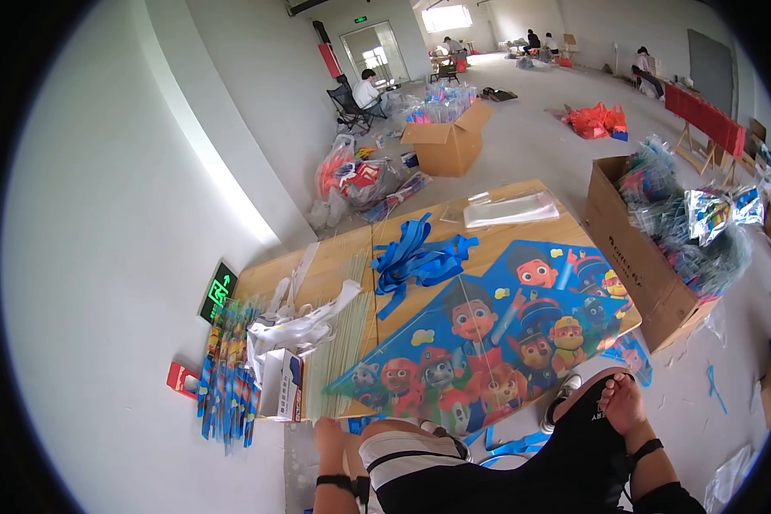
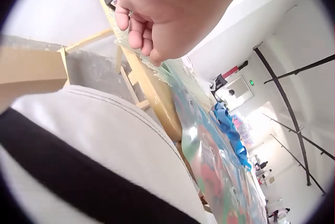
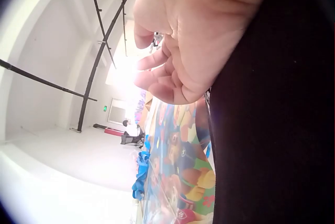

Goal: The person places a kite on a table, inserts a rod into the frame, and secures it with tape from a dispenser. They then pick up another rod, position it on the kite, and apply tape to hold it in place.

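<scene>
My left hand (image 1: 330, 441) is at the table's front edge, beside the ends of a bundle of thin pale sticks (image 1: 338, 347). In the left wrist view that hand (image 2: 170, 17) has loosely bent fingers, and nothing shows in them. A blue kite sheet (image 1: 480, 351) printed with cartoon characters lies over the table's front right part, its left tip by the sticks. My right hand (image 1: 623, 407) rests on the dark-clothed leg, away from the sheet; in the right wrist view the hand (image 3: 193, 40) has loosely curled, empty fingers.
Blue ribbons (image 1: 420, 257) lie behind the sheet. White strips (image 1: 304, 325) and a small box (image 1: 280, 385) stand at the left, near colourful rolled pieces (image 1: 227, 377). Clear plastic (image 1: 511, 210) lies at the back. A large carton (image 1: 651, 257) stands right of the table.
</scene>
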A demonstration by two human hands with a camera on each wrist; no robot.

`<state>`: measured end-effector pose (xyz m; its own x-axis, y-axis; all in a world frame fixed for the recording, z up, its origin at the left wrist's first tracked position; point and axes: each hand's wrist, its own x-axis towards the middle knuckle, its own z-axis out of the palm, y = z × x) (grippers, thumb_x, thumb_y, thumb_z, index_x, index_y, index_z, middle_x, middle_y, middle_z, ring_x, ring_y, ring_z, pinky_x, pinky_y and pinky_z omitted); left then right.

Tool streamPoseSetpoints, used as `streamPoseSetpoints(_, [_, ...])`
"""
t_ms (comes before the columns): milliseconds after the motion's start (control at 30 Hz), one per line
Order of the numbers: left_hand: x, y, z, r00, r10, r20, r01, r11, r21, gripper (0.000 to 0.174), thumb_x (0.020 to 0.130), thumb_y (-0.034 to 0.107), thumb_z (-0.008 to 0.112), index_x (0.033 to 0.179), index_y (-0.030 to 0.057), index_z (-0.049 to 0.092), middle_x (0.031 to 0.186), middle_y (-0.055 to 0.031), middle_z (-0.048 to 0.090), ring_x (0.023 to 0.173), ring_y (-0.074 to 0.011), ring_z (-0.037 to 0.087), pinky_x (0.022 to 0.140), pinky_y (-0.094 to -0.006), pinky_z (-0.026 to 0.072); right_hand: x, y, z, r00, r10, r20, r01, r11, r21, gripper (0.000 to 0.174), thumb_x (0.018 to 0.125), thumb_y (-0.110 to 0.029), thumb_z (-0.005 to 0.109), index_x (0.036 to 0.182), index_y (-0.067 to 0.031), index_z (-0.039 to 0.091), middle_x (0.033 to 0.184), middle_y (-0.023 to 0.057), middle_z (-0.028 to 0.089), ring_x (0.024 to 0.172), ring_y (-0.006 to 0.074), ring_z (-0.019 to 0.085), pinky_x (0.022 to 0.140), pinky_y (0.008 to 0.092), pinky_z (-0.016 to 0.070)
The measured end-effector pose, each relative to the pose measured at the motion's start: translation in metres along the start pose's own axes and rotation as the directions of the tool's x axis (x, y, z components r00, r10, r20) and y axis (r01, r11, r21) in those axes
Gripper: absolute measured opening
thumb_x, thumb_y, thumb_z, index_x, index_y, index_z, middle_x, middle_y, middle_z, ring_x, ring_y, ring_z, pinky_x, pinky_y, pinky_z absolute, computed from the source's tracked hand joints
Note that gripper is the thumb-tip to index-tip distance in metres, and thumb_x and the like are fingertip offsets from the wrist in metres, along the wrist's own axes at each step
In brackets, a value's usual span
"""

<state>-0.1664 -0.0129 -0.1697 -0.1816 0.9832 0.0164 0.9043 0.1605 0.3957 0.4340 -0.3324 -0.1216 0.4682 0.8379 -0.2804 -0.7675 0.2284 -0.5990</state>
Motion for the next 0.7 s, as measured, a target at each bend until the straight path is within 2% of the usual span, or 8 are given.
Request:
streamPoseSetpoints(233, [-0.09,-0.135,-0.055,0.953,0.079,-0.292,-0.093,0.995,-0.035,0.012,0.093,0.012,0.063,0.095,0.0006,0.062,0.09,-0.0182,0.064,0.083,-0.0359,0.063,0.076,-0.0457,0.0505,0.003,0.0,-0.002,1.0,0.02,0.014,-0.02,1.0,-0.001,0.016,0.099,-0.032,0.05,0.099,-0.0167,0.056,0.09,-0.0019,0.058,0.078,0.0128,0.053,0.071,0.0302,0.044])
streamPoseSetpoints(367, [-0.156,-0.175,-0.095,0.933,-0.098,-0.346,0.095,0.995,-0.024,0.027,0.101,0.022,0.055,0.106,-0.0012,0.068,0.104,-0.0211,0.068,0.092,-0.0369,0.064,0.083,-0.0456,0.0526,0.007,0.001,0.008,1.0,0.029,0.004,-0.029,0.999,-0.019,0.02,0.101,-0.036,0.051,0.1,-0.0172,0.057,0.09,-0.0016,0.058,0.079,0.014,0.054,0.072,0.0321,0.0449])
streamPoseSetpoints(400, [-0.163,-0.164,-0.106,0.903,-0.231,-0.363,0.185,0.97,-0.158,0.027,0.101,0.021,0.054,0.106,-0.0018,0.067,0.109,-0.024,0.066,0.097,-0.0419,0.062,0.088,-0.049,0.0509,0.006,0.001,0.012,0.999,0.035,-0.005,-0.035,0.999,-0.026,0.021,0.101,-0.038,0.051,0.101,-0.0172,0.058,0.09,-0.0014,0.059,0.08,0.015,0.055,0.072,0.0328,0.045])
streamPoseSetpoints(500, [-0.144,-0.122,-0.115,0.923,-0.008,-0.384,-0.156,0.906,-0.394,0.008,0.094,0.008,0.061,0.094,-0.0003,0.06,0.084,-0.0117,0.06,0.077,-0.0231,0.061,0.072,-0.0368,0.0507,0.017,-0.001,0.041,0.96,0.206,0.192,-0.176,0.971,-0.162,0.026,0.102,-0.037,0.053,0.111,-0.0131,0.06,0.102,0.0032,0.064,0.092,0.0207,0.062,0.079,0.0366,0.0488])
streamPoseSetpoints(533, [-0.133,-0.093,-0.111,0.959,-0.039,-0.282,-0.177,0.693,-0.699,0.006,0.094,0.005,0.061,0.095,-0.0006,0.059,0.084,-0.0073,0.057,0.078,-0.0144,0.058,0.071,-0.0297,0.0496,0.02,-0.001,0.057,0.911,0.336,0.239,-0.26,0.918,-0.299,0.028,0.101,-0.035,0.055,0.115,-0.0115,0.06,0.107,0.0051,0.066,0.097,0.0234,0.064,0.083,0.0386,0.0503])
streamPoseSetpoints(567, [-0.127,-0.044,-0.123,0.972,0.07,-0.224,-0.21,0.68,-0.702,0.006,0.094,0.005,0.063,0.095,-0.0001,0.059,0.086,-0.006,0.058,0.081,-0.0134,0.059,0.074,-0.0277,0.05,0.019,-0.005,0.097,0.81,0.436,0.392,-0.228,0.851,-0.474,0.032,0.1,-0.026,0.06,0.126,-0.0074,0.058,0.114,0.0087,0.067,0.104,0.0242,0.065,0.089,0.0392,0.0518])
streamPoseSetpoints(633, [-0.11,0.02,-0.119,0.92,0.378,-0.105,-0.359,0.704,-0.613,0.008,0.092,0.003,0.064,0.099,0.0003,0.061,0.089,-0.0085,0.062,0.084,-0.0208,0.063,0.079,-0.032,0.0511,0.008,0.006,0.173,0.788,0.528,0.315,0.013,0.498,-0.867,0.037,0.098,-0.017,0.062,0.133,-0.0056,0.055,0.115,0.0102,0.067,0.104,0.021,0.066,0.09,0.0349,0.0526])
streamPoseSetpoints(700, [-0.119,0.109,-0.122,0.811,0.584,0.011,-0.385,0.549,-0.742,0.007,0.09,0.002,0.067,0.097,0.0006,0.063,0.091,-0.0117,0.066,0.087,-0.0234,0.064,0.081,-0.0338,0.0502,-0.011,0.025,0.237,0.648,0.54,0.538,0.215,0.547,-0.809,0.039,0.098,-0.009,0.063,0.136,-0.005,0.054,0.117,0.0116,0.066,0.106,0.0168,0.065,0.089,0.0308,0.0533])
